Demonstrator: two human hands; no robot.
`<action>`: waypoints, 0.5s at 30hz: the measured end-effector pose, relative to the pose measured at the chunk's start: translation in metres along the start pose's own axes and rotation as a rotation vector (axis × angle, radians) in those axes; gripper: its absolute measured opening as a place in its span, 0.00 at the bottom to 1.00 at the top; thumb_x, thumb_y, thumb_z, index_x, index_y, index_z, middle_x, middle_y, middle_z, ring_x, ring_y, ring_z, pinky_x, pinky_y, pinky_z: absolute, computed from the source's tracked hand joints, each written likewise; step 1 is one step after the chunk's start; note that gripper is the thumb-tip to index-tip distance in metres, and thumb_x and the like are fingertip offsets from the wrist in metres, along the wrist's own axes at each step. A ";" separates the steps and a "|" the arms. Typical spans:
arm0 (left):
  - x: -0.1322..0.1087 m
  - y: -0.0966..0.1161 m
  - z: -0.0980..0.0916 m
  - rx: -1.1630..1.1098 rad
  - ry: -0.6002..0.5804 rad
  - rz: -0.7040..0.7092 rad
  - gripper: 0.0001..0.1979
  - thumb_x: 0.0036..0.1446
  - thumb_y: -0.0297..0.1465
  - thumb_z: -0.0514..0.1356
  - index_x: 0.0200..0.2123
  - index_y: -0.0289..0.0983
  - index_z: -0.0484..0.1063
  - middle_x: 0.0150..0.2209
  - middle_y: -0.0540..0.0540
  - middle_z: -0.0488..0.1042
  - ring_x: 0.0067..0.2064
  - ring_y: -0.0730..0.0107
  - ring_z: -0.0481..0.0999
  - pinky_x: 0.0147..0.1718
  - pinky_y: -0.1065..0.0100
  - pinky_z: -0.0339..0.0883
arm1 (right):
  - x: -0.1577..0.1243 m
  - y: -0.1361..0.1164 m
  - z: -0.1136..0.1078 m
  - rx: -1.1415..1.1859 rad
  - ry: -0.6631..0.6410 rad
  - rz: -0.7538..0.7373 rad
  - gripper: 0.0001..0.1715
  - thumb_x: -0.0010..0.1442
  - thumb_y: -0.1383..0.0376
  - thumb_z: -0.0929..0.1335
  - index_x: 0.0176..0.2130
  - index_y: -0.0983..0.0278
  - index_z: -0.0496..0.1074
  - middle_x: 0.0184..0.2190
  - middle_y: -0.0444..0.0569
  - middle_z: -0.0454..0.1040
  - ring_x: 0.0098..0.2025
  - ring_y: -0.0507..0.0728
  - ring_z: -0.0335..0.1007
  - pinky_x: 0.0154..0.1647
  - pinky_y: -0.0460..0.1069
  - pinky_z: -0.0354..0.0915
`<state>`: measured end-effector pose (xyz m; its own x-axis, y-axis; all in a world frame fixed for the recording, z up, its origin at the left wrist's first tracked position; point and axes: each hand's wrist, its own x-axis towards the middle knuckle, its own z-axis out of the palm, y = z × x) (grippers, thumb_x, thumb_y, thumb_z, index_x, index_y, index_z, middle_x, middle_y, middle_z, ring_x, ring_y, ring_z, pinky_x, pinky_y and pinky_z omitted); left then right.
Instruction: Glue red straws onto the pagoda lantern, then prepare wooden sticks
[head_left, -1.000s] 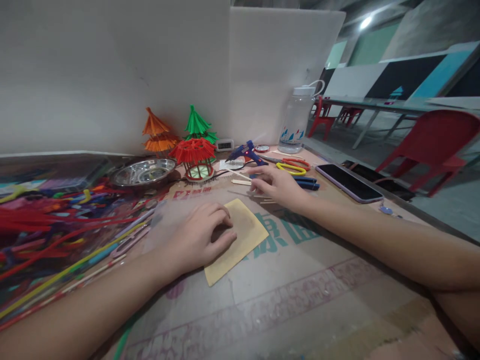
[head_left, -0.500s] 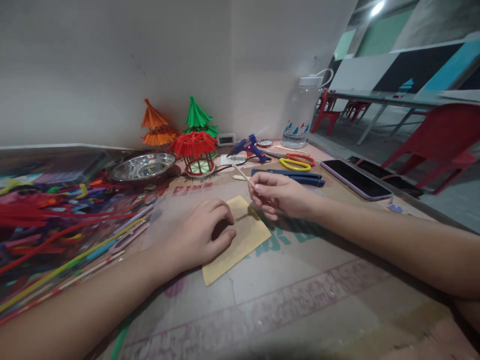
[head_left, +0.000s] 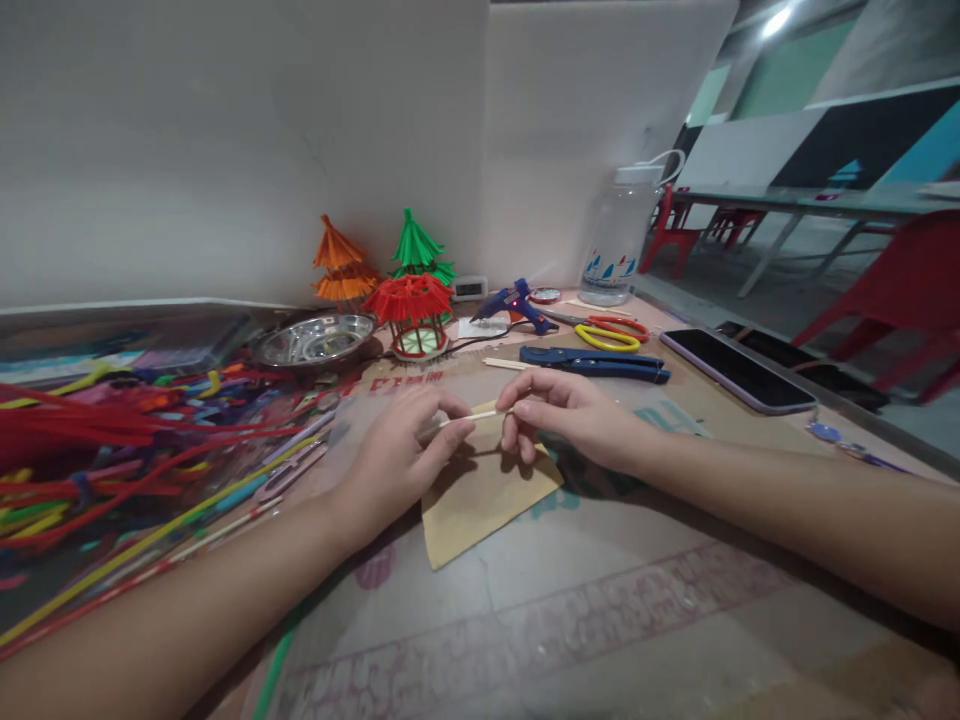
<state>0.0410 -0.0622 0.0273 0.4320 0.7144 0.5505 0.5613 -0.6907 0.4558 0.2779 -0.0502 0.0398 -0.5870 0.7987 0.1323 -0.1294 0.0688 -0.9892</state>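
A thin pale wooden stick is held level just above a tan paper sheet on the table. My left hand pinches the stick's left end between thumb and fingers. My right hand pinches its right end. Both hands hover over the sheet's far edge, close together.
A heap of coloured straws fills the left. Behind stand a steel bowl, three paper pavilions in red, orange and green, a blue glue gun, scissors, blue pliers, a water bottle and a phone.
My right hand picked a stick from beyond the sheet and brought it back over the paper. My left hand lifted off the sheet and took hold of the stick's other end.
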 end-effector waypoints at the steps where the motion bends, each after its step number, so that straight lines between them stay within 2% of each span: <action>1: 0.000 0.000 -0.001 0.001 0.005 0.011 0.11 0.69 0.39 0.57 0.38 0.38 0.73 0.38 0.46 0.79 0.41 0.63 0.77 0.43 0.62 0.68 | 0.001 0.001 -0.001 0.021 0.005 0.002 0.12 0.63 0.60 0.73 0.40 0.65 0.71 0.28 0.46 0.80 0.24 0.51 0.76 0.27 0.46 0.73; 4: 0.000 0.002 -0.001 0.024 0.016 0.026 0.11 0.68 0.39 0.59 0.36 0.38 0.73 0.35 0.47 0.78 0.39 0.64 0.75 0.40 0.64 0.66 | 0.003 0.004 -0.004 0.092 0.027 0.000 0.14 0.61 0.58 0.74 0.38 0.66 0.72 0.28 0.48 0.81 0.25 0.51 0.76 0.28 0.46 0.72; 7: 0.000 0.004 0.000 0.043 -0.029 0.077 0.16 0.70 0.37 0.56 0.29 0.38 0.71 0.29 0.49 0.74 0.34 0.67 0.72 0.38 0.64 0.63 | 0.003 0.004 0.003 0.147 0.047 -0.030 0.15 0.60 0.57 0.76 0.38 0.66 0.73 0.28 0.47 0.81 0.25 0.50 0.76 0.29 0.45 0.72; 12: -0.002 0.007 0.001 0.031 -0.097 0.257 0.14 0.70 0.31 0.53 0.32 0.38 0.74 0.30 0.48 0.74 0.36 0.66 0.72 0.40 0.62 0.62 | -0.002 -0.001 0.028 0.108 0.030 -0.036 0.15 0.61 0.56 0.76 0.39 0.65 0.75 0.29 0.45 0.81 0.26 0.49 0.76 0.31 0.46 0.72; 15: -0.003 0.009 0.000 0.023 -0.082 0.240 0.12 0.68 0.32 0.54 0.31 0.38 0.71 0.29 0.48 0.73 0.34 0.67 0.71 0.39 0.61 0.62 | -0.003 -0.004 0.030 0.033 0.117 -0.055 0.18 0.58 0.54 0.76 0.35 0.64 0.74 0.27 0.43 0.79 0.25 0.49 0.75 0.29 0.45 0.71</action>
<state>0.0447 -0.0703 0.0303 0.6101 0.5373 0.5823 0.4513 -0.8397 0.3020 0.2563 -0.0712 0.0448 -0.4811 0.8587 0.1763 -0.1861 0.0965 -0.9778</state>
